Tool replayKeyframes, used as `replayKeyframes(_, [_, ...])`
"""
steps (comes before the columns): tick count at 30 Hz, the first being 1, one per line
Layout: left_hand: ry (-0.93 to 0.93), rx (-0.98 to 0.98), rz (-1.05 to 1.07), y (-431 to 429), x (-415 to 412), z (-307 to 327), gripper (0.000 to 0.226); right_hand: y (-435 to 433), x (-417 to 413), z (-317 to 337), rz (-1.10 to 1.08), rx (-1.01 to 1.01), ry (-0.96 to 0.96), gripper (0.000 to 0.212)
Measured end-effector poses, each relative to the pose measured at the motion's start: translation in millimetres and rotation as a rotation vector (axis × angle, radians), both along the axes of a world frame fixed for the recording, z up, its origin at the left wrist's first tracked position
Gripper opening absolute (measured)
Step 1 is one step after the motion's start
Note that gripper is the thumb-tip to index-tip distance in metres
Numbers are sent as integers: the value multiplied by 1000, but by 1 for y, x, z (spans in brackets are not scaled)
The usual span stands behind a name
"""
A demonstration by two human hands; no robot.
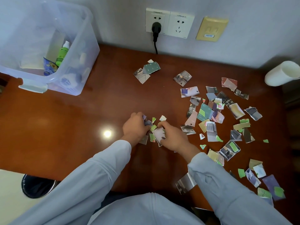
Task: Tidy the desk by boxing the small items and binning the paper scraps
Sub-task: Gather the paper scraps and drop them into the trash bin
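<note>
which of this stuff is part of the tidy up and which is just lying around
Part of the job:
- paper scraps spread over the desk, some held in the left hand and right hand
- clear storage box holding a green bottle
- black bin on the floor, near left

Just there:
- white cup
- black plug
- wall sockets
- yellow wall plate
</note>
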State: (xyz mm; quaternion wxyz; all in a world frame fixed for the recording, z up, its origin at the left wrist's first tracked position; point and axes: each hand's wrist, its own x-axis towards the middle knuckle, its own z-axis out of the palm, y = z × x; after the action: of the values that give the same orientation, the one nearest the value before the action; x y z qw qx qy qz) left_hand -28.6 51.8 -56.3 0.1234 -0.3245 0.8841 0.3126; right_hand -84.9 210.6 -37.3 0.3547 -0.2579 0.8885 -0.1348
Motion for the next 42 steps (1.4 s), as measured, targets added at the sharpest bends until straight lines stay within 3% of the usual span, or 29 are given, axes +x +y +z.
replayKeyframes(5, [71,45,17,-2,6,-5,29,-6,-7,4,120,102,75,43])
replayKeyframes(11, [115,105,85,1,13,-2,30,-8,-10,2,113,101,73,63])
replayKeyframes(20, [236,342,281,7,19,-5,14,-8,-13,-2,28,118,45,47])
replayKeyframes(24, [287,464,403,11,19,-4,12,-5,-10,-6,-48,57,30,24])
replayKeyframes(30, [367,701,612,14,23,4,19,-9,-2,4,-493,-295,-477,6])
replayKeyframes(33, [392,923,760,12,31,17,19,-16,4,15,-730,-474,-768,18])
replayKeyframes(36, [423,1096,851,6,43,30,20,-28,13,22,-739,-578,-923,24])
replayKeyframes(42, [572,1304,917,-24,79,39,25,-80,41,31,-671,-579,-1069,38])
